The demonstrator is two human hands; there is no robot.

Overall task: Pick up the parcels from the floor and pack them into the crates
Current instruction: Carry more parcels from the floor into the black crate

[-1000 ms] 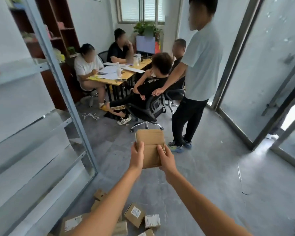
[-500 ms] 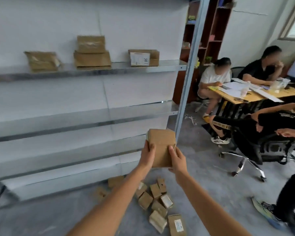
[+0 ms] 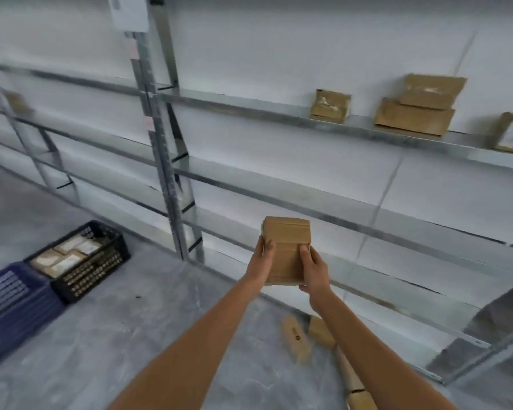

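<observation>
- Head view, the only one: both hands are out front with a plain brown parcel (image 3: pixel 286 250) held up between them. The left hand (image 3: pixel 262 263) grips its left edge and the right hand (image 3: pixel 314 272) wraps the right edge and bottom corner. It's in the air in front of the metal shelving (image 3: pixel 308 202), well apart from anything it could land in.
- The black crate (image 3: pixel 101 261) sits on the floor (image 3: pixel 131 321) at the left, already holding a few labelled parcels, with a blue crate (image 3: pixel 9 303) touching its near side.
- More loose parcels (image 3: pixel 296 338) lie on the floor under the right arm, near the bottom shelf edge.
- What could go wrong, I reckon: the crates are way off to the left, so a toss instead of a walk-over could clip the black crate's rim and spill. Stepping back could also crush the floor parcels.
- Writing: white labels on the crate parcels and a dark mark on one floor parcel, all too blurry to read. Same for the paper sheet (image 3: pixel 129 11) on the upright.
</observation>
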